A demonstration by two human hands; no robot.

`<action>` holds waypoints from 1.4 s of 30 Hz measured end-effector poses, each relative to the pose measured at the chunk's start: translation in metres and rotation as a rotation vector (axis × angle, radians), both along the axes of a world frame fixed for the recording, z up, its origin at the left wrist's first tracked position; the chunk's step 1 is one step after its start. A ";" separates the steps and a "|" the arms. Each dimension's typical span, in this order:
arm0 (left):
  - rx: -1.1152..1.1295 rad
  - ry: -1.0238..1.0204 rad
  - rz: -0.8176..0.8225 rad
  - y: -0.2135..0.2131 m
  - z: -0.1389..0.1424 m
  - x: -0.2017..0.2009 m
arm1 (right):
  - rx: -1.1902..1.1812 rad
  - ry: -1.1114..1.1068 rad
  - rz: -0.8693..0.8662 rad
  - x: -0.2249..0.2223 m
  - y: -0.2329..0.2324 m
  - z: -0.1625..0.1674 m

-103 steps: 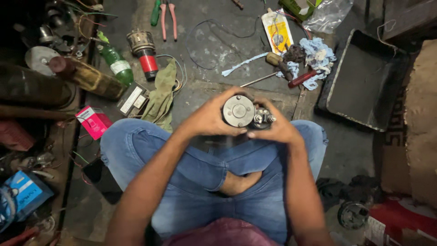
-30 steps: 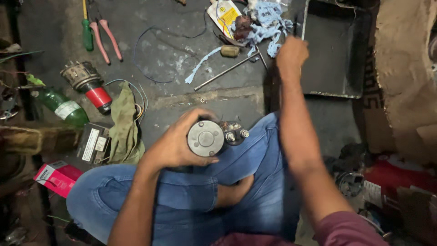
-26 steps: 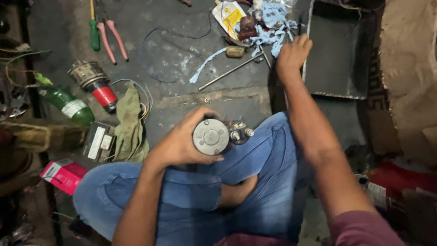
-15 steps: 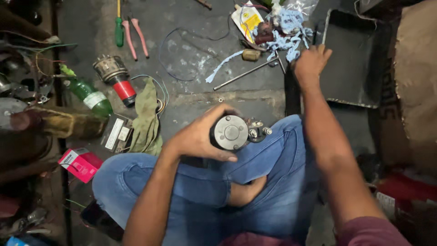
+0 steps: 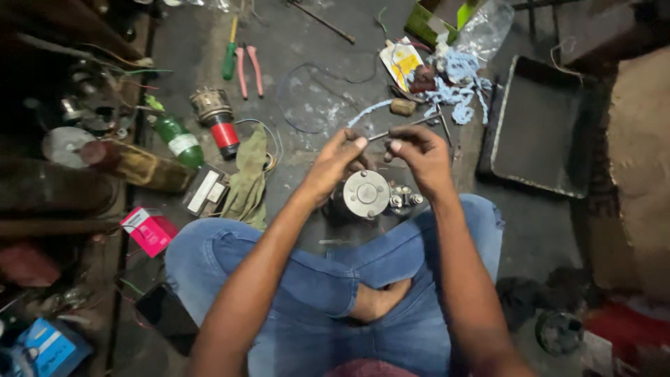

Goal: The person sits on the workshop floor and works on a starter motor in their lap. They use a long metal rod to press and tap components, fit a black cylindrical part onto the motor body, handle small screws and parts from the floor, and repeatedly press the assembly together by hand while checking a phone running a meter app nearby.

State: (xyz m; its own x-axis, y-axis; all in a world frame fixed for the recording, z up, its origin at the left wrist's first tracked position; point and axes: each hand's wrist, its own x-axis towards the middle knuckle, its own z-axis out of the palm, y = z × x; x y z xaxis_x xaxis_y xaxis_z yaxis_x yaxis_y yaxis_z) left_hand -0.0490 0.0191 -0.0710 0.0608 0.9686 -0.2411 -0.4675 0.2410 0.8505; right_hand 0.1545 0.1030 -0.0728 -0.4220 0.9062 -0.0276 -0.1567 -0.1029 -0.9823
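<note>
Pinching thin metal rod (image 5: 382,135); both hands

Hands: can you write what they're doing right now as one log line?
left hand: pinching thin metal rod | right hand: pinching same rod | round metal motor part: resting by crossed legs, untouched | metal tray: right

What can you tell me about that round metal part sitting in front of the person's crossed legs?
The round metal part is a squat cylinder, seen from above, with a flat, pale grey disc face and a small bolt or hub at its centre. Its body below looks darker. A cluster of small shiny terminals or nuts sticks out on its right side. It stands on the dark floor, just ahead of the blue jeans. Neither hand grips it: the left hand and right hand hover just above, together holding a thin metal rod.
</note>
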 end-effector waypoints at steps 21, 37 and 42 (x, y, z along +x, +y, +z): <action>0.120 0.195 0.086 0.022 -0.044 0.008 | 0.205 -0.032 0.094 -0.019 0.003 -0.020; 0.093 0.213 0.111 0.026 -0.044 0.009 | 0.310 0.057 0.108 -0.027 0.005 -0.017; 0.146 0.236 0.108 0.030 -0.044 0.010 | 0.274 0.068 0.129 -0.029 0.005 -0.015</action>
State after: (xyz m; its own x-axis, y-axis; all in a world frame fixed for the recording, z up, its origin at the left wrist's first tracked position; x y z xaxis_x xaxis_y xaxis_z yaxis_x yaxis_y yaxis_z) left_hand -0.0387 0.0493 -0.1153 -0.0861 0.9918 -0.0943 -0.2692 0.0679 0.9607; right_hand 0.1254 0.1076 -0.0881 -0.5266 0.8147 0.2426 -0.2254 0.1413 -0.9640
